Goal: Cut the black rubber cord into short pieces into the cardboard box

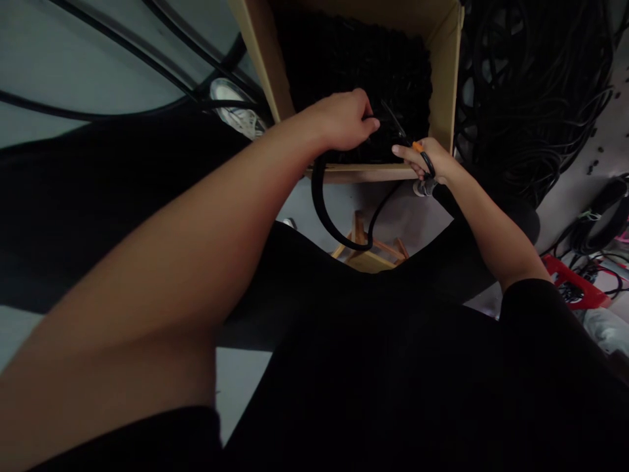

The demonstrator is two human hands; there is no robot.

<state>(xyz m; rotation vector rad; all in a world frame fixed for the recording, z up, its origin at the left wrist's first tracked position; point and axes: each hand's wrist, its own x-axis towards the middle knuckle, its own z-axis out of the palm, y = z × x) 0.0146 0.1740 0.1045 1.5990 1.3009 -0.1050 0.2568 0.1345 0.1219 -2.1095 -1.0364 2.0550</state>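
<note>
My left hand [348, 121] is closed over the near part of the cardboard box, thumb against the bent fingers. A black rubber strip or hose [324, 203] runs out beneath that hand and hangs in a loop past the box's near edge. To the right, my right hand [432, 160] grips a pair of scissors [400, 128] with orange and black handles. The blades point up and left over the box, a short gap from my left fingertips. Many small black pieces [358, 59] fill the box below; their exact shape is too dark to make out.
The cardboard box [371, 174] stands between my feet, a shoe [238, 108] at its left. Black hoses [122, 42] cross the floor at upper left. A large heap of black tubing [531, 98] lies at right, near a red plastic item [577, 285]. A small wooden stool [371, 262] shows below.
</note>
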